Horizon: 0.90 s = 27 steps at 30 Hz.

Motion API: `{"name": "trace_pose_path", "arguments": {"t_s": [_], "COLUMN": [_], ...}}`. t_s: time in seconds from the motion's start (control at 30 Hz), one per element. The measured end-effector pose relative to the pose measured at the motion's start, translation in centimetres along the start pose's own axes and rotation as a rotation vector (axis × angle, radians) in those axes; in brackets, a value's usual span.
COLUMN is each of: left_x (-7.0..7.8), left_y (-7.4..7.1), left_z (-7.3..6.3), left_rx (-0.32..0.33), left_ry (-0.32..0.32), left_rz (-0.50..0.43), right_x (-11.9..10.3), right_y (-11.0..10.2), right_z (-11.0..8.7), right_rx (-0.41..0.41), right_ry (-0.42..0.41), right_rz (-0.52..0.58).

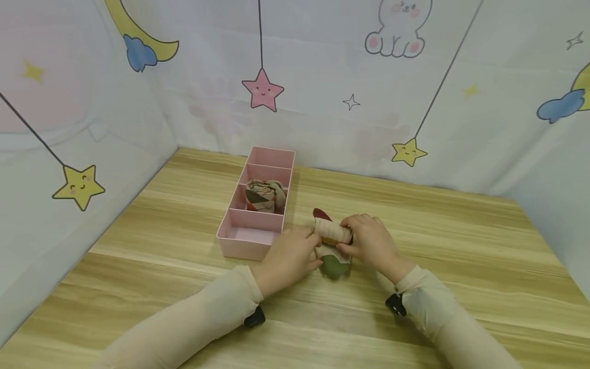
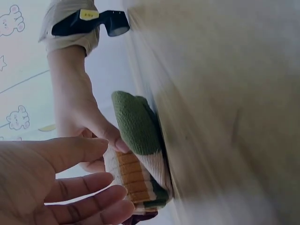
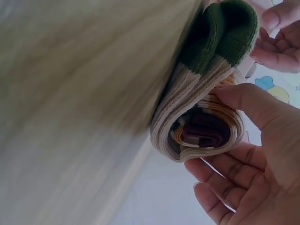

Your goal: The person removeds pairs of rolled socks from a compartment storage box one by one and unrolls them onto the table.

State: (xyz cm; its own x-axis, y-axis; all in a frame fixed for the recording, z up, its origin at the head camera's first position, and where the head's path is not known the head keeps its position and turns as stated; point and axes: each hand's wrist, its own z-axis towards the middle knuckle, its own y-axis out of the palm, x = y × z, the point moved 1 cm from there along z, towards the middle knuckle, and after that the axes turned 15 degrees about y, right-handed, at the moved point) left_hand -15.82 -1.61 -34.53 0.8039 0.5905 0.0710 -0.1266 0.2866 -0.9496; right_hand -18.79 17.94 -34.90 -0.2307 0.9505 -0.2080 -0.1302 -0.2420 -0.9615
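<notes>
A pair of knitted socks (image 1: 333,231), partly rolled up, lies on the table between the two hands. Its outside is beige, with a green end (image 3: 239,37) laid out toward the person and a maroon piece sticking out at the far side. My right hand (image 1: 371,241) grips the roll's right end, thumb on top and fingers below in the right wrist view, where the coiled layers show. At the roll's left end, my left hand (image 1: 290,259) has its loosely bent fingertips (image 2: 112,192) close beside the knit, not curled round it.
Left of the hands stands a pink divided box (image 1: 251,251). One rolled patterned sock bundle (image 1: 265,196) sits in one of its compartments. The wood-grain table (image 1: 461,256) meets a printed cloth backdrop (image 1: 322,133) at the back and sides.
</notes>
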Motion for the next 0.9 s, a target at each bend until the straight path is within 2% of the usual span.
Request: {"name": "trace_pose_path", "arguments": {"t_s": [0.17, 0.3, 0.53, 0.67, 0.9], "left_x": [0.6, 0.7, 0.5, 0.2, 0.0], "left_y": [0.2, 0.3, 0.9, 1.3, 1.7], "left_z": [-0.1, -0.2, -0.5, -0.5, -0.5], "left_rx": [-0.021, -0.055, -0.096, -0.08, -0.067], "left_ry": [0.052, 0.046, 0.113, 0.136, 0.142], "left_rz": [0.044, 0.069, 0.0, -0.036, -0.056], "right_x": [0.1, -0.1, -0.1, -0.1, 0.3], "right_y": [0.0, -0.1, -0.2, -0.4, -0.4], "right_z": [0.1, 0.1, 0.2, 0.3, 0.8], "right_rx": [-0.027, -0.072, -0.1, -0.077, 0.018], "right_ry": [-0.02, -0.05, -0.032, -0.038, -0.087], "right_rz": [0.051, 0.102, 0.096, 0.066, -0.008]}}
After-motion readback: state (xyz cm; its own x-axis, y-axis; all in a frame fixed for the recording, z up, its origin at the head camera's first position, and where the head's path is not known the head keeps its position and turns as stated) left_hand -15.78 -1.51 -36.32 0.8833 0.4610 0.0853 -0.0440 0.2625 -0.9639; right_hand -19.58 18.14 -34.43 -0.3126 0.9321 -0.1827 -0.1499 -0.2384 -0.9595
